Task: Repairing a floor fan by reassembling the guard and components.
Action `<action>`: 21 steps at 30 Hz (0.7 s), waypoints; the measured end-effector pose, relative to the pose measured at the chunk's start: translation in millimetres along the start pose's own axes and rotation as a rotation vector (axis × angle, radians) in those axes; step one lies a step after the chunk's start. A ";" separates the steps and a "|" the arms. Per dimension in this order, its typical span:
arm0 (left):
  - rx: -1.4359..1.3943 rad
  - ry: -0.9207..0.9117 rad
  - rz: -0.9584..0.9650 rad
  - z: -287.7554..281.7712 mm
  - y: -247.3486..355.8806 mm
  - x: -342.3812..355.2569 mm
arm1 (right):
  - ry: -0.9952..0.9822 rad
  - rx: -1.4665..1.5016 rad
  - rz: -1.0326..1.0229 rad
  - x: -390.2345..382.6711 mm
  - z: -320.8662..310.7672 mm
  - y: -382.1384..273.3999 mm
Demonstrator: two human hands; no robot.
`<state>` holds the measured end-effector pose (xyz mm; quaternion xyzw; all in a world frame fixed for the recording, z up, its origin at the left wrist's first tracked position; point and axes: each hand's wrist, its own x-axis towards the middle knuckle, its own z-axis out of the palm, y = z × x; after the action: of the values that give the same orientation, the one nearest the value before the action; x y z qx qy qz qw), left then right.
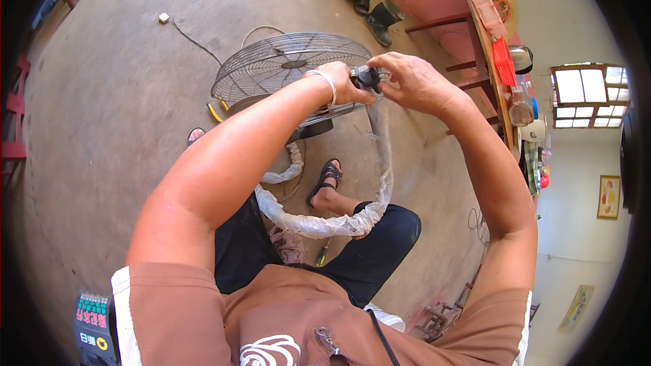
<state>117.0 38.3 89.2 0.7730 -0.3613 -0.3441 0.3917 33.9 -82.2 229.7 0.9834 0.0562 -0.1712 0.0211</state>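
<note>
A large fan with a round wire grille is in front of me, tilted. At its right edge my left hand is closed around a small black fitting. My right hand pinches the right side of the same fitting with thumb and fingers; its exact shape is partly hidden by the fingers. Below the hands a bent tube wrapped in clear plastic curves down and left, across my legs. The plastic is loose and wrinkled.
A screwdriver and a crumpled cloth lie near my legs. Yellow-handled tool parts show left of the fan. A power plug trails its cord on the floor. Boots and a cluttered wooden table stand to the right.
</note>
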 end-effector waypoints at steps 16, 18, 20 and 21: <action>0.032 0.013 -0.008 -0.2 5.2 -2.9 | -0.179 0.047 0.280 20.7 -0.3 -5.5; 0.023 -0.003 -0.004 0.2 4.0 -1.2 | -0.250 0.156 0.425 24.3 -0.4 -8.2; 0.018 -0.015 -0.003 -0.9 4.4 -1.2 | -0.317 0.267 0.564 24.2 -0.2 -7.7; 0.006 -0.027 -0.002 -1.4 5.3 -2.4 | -0.262 0.030 0.509 20.6 1.9 -5.8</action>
<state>115.4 38.5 95.0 0.7698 -0.3670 -0.3540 0.3840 51.9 -74.4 220.8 0.9356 -0.1984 -0.2867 0.0557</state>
